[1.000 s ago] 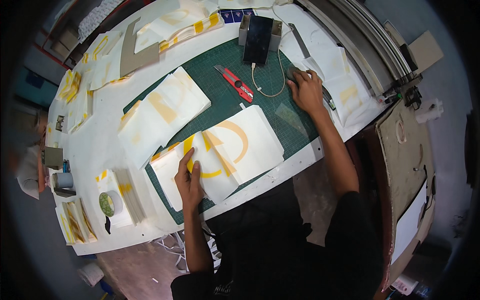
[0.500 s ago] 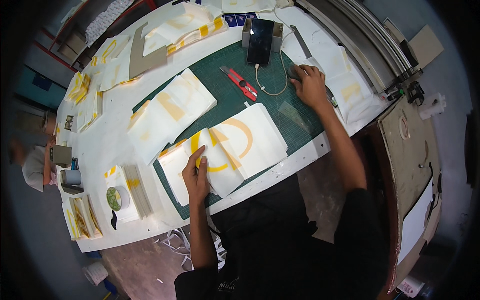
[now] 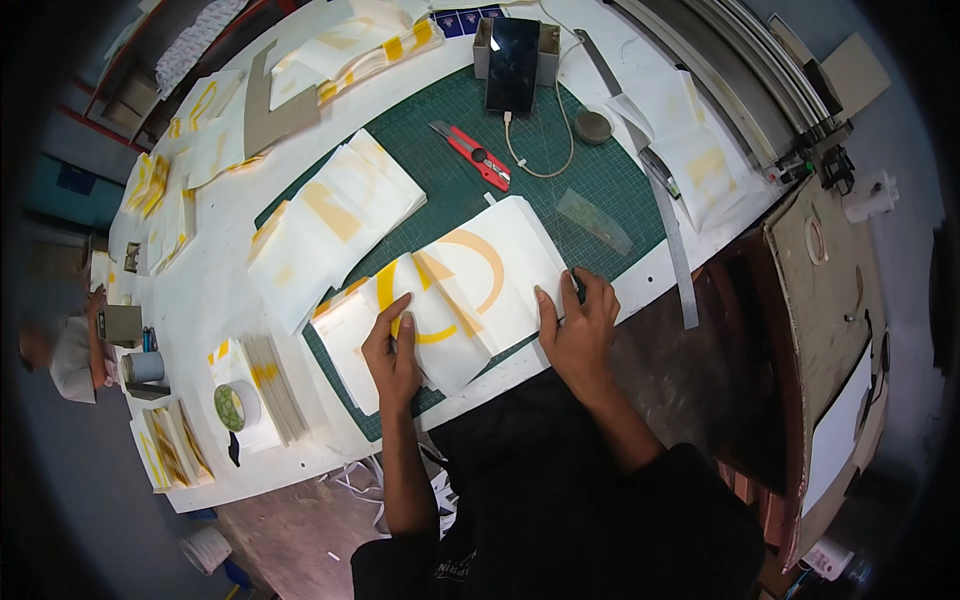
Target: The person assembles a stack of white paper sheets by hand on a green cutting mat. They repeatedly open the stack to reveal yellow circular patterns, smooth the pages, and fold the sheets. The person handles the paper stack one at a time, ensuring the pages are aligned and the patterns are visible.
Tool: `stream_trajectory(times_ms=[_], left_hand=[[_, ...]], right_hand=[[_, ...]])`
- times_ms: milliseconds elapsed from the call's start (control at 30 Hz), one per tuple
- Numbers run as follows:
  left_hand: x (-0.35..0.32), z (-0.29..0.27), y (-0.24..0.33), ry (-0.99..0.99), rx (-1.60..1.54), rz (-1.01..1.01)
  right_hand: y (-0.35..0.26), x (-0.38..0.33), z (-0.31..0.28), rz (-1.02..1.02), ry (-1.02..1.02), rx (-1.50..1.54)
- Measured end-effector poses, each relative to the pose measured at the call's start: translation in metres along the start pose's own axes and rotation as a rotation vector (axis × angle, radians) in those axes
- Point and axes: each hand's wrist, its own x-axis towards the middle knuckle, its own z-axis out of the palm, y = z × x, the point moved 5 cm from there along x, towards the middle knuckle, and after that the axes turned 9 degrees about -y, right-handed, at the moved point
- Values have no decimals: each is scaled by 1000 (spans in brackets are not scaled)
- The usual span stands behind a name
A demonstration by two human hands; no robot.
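Observation:
My left hand (image 3: 394,350) grips the folded edge of a white sheet with a yellow curved print (image 3: 425,322), thumb and fingertips pressed on it. This sheet lies folded back over a stack of white printed sheets (image 3: 525,260), at the near edge of a green cutting mat (image 3: 440,120). At the stack's right edge is my right hand (image 3: 580,325), fingers bent around a small dark object (image 3: 577,286) whose kind I cannot make out. Farther off on the mat lie a red utility knife (image 3: 475,158), a round dark lidded tin (image 3: 593,127) and a clear plastic strip (image 3: 595,222).
Another pile of printed sheets (image 3: 345,205) overlaps the mat's left side. A phone (image 3: 512,65) with a charging cable leans on a stand. A steel ruler (image 3: 676,240) juts past the table edge. At left stand a tape roll (image 3: 231,407) and paper bundles; a person (image 3: 75,355) is beyond.
My right hand has come back from the round tin to the right edge of the stack, now with a small dark object. The steel ruler and clear strip have shifted. The left hand keeps its hold.

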Motion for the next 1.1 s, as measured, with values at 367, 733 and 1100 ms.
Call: stream_trajectory(times_ms=[367,733,1100], left_hand=[[0,0,2,10,17,28],[1,1,2,20,18,66],[0,-3,4,-33,51,82]], right_hand=[[-2,0,4,70,18,-53],[-17,-11,4,-100,110,484],[-44,-7,12,-127,20,468]])
